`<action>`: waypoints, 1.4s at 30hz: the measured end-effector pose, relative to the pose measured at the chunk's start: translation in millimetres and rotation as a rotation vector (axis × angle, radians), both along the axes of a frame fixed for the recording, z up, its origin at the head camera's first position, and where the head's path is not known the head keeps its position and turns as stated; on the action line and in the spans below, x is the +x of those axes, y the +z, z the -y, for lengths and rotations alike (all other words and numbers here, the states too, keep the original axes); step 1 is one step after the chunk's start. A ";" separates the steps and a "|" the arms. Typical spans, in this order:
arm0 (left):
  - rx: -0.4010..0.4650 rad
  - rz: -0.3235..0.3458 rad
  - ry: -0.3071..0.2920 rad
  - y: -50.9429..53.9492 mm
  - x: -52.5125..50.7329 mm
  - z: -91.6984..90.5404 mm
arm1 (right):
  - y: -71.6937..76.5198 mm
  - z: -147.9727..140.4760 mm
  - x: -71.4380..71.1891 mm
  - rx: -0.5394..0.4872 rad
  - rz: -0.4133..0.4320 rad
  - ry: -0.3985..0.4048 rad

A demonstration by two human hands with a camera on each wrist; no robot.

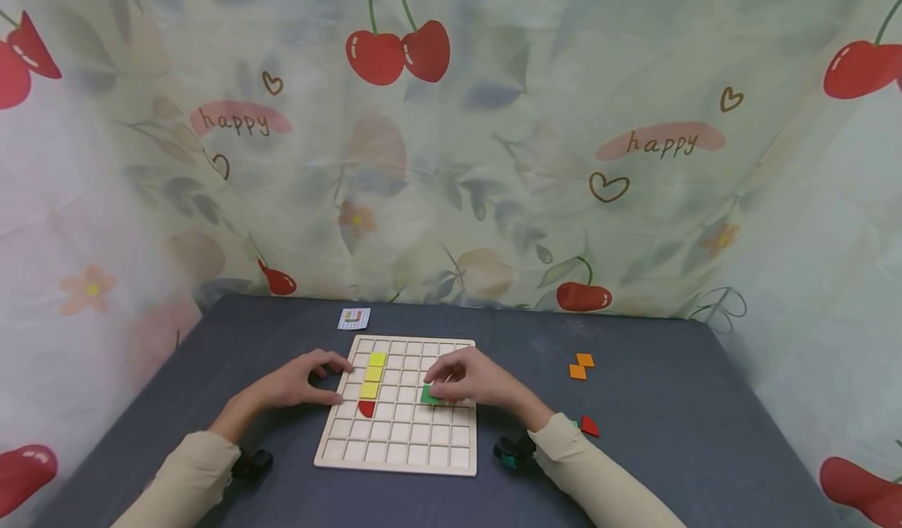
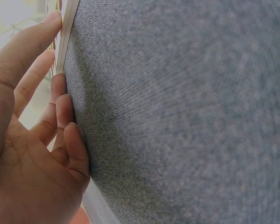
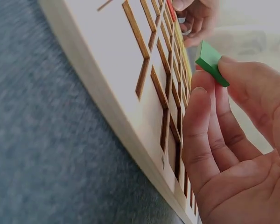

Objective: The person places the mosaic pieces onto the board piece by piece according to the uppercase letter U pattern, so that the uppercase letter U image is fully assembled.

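A pale wooden grid board (image 1: 395, 453) lies on the dark table. Three yellow square tiles (image 1: 373, 374) form a column in its left part, with a red quarter-round tile (image 1: 366, 409) just below them. Over the right part of the grid, my right hand (image 1: 474, 376) pinches a green tile (image 3: 211, 61) between thumb and fingers. In the right wrist view the tile is tilted and raised off the board. My left hand (image 1: 301, 379) rests at the board's left edge, its thumb and fingertips touching the rim in the left wrist view (image 2: 64, 37).
Two orange tiles (image 1: 578, 372) lie on the table at the right. A red piece (image 1: 590, 426) sits beside my right sleeve, which partly hides a green piece. Behind the board is a small printed card (image 1: 354, 319). A patterned curtain (image 1: 451, 199) encloses the table.
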State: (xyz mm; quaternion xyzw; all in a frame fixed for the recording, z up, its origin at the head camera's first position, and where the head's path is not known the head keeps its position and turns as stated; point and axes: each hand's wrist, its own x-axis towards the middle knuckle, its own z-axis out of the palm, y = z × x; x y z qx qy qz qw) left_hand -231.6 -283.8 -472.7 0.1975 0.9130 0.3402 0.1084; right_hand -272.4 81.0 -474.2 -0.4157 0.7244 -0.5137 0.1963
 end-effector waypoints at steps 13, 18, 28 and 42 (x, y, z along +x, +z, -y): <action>-0.002 0.005 0.005 -0.7 -0.4 -0.8 | -4.0 12.9 -2.3 0.026 0.007 -0.009; -0.001 0.000 0.003 -1.0 -1.4 0.1 | -1.1 20.2 0.3 0.017 -0.013 0.003; 0.004 -0.005 -0.007 -3.1 -2.1 1.1 | -1.3 43.2 4.9 0.023 -0.045 0.013; 0.017 -0.014 -0.017 -2.9 -1.0 1.3 | -2.3 70.9 13.2 0.068 -0.052 -0.006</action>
